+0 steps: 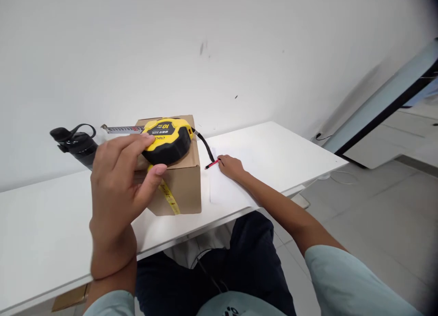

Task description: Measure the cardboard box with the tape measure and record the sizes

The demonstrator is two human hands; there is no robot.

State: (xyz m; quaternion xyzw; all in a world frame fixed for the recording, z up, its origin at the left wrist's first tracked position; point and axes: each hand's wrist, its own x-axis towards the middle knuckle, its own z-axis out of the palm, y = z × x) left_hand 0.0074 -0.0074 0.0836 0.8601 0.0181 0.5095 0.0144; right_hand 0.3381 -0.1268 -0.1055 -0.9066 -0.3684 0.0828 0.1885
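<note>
The yellow-and-black retractable tape measure (pixel 167 140) was over the top of the brown cardboard box (pixel 185 188), which stood close to the near edge of the white desk (pixel 44 225). The left hand (pixel 116 174) grasped its case, fingers above and thumb at the lower rim. A printed blade (pixel 125 129) reached leftward past the box; a yellow strip (pixel 169 197) slanted down the box's near face. Whether the two joined could not be told. The wrist strap (pixel 205 144) trailed to the red-and-black pen (pixel 212 164), which the right hand (pixel 231 167) gripped over white paper (pixel 222 190), also near that edge.

The blade's hook showed no support, so it might buckle or recoil if the left hand's hold slackened. The strap could snag the pen, and a hard tug might drag the box toward the near edge.

The case looked rounded, hard and rubber-sided; the box, matte and crisp-cornered. Toward the desk's far edge, a glossy dark bottle (pixel 80 145) with a carrying loop leaned in view before the smooth wall (pixel 239 56).
</note>
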